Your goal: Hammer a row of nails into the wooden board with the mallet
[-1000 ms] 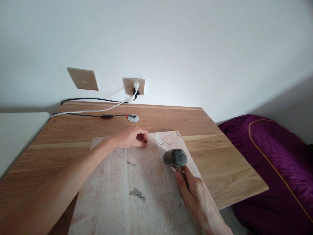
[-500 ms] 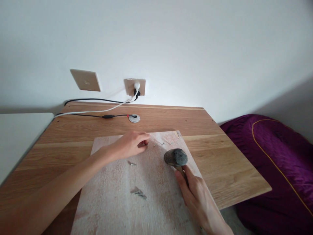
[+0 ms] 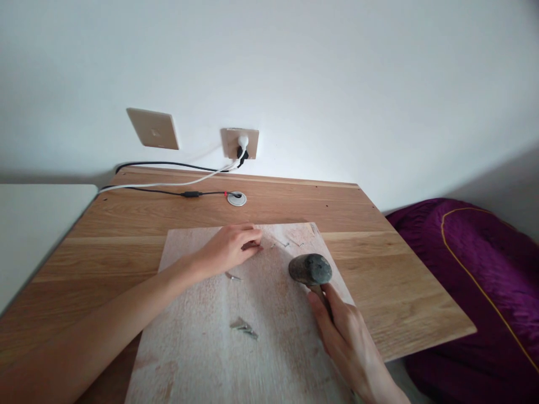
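Note:
A whitish wooden board [image 3: 202,359] lies under both hands. Near its far edge my left hand [image 3: 233,244] is pinched at the surface on what looks like a nail, mostly hidden by the fingers. Just right of those fingertips, several thin nails [image 3: 287,244] stand in a row in the board. My right hand [image 3: 347,331] grips the handle of a rubber mallet [image 3: 310,269], its dark head held over the board's right side, apart from the nails. One loose nail [image 3: 234,277] lies below my left hand, and a small pile of nails [image 3: 245,329] sits nearer me.
The board rests on a wooden tabletop [image 3: 387,280]. Behind it are a cable grommet [image 3: 236,198], cables [image 3: 191,194] and a wall socket [image 3: 240,143] with plugs in it. A white surface [image 3: 42,224] adjoins at left; purple fabric [image 3: 484,269] bulges at right.
The whole view has shifted slightly, so things sit a little further right. My left hand stays pinched at the same spot, and my right hand still holds the mallet beside the nails.

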`<state>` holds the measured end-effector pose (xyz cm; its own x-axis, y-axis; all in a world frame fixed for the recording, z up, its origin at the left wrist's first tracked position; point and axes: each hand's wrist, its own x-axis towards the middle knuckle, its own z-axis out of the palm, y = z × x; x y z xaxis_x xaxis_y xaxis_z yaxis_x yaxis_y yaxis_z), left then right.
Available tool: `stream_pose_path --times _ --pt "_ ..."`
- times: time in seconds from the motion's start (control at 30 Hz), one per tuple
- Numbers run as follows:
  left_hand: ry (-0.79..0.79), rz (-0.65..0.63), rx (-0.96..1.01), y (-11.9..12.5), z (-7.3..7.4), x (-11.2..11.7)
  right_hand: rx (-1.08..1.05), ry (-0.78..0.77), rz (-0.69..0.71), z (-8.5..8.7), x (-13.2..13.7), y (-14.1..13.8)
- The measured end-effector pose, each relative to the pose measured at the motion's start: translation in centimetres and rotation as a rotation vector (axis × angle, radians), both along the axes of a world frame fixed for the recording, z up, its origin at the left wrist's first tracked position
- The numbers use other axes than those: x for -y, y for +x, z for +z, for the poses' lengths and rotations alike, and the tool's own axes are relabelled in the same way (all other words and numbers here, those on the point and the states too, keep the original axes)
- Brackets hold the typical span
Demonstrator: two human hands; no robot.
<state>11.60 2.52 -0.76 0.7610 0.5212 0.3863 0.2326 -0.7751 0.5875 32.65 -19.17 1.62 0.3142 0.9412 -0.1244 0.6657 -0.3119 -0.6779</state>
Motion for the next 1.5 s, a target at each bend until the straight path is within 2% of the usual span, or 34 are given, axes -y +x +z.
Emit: stream_pose_path --times 0.27,0.53,0.67,0.87,1.03,1.5 --pt "-0.089 -0.062 0.068 0.0 0.0 -0.3 -0.016 -0.019 -0.018 0.2 0.0 0.0" --pt "-0.102 -0.077 0.084 -0.1 -0.1 -0.4 -0.026 0.006 0.002 0.0 0.0 0.1" --pt "-0.128 -0.061 0.049 -0.1 0.0 -0.5 -0.011 0.039 0.005 -0.1 0.1 0.2" --pt "-0.123 -0.006 0.033 -0.1 0.2 -0.3 -0.055 -0.024 -0.029 0.6 0.1 -0.2" --pt "-0.142 0.015 0.054 -0.1 0.0 -0.4 -0.027 0.018 0.001 0.6 0.0 -0.1" --pt "-0.139 -0.046 0.007 -0.2 0.3 -0.3 -0.046 -0.018 -0.017 0.9 0.0 -0.3"
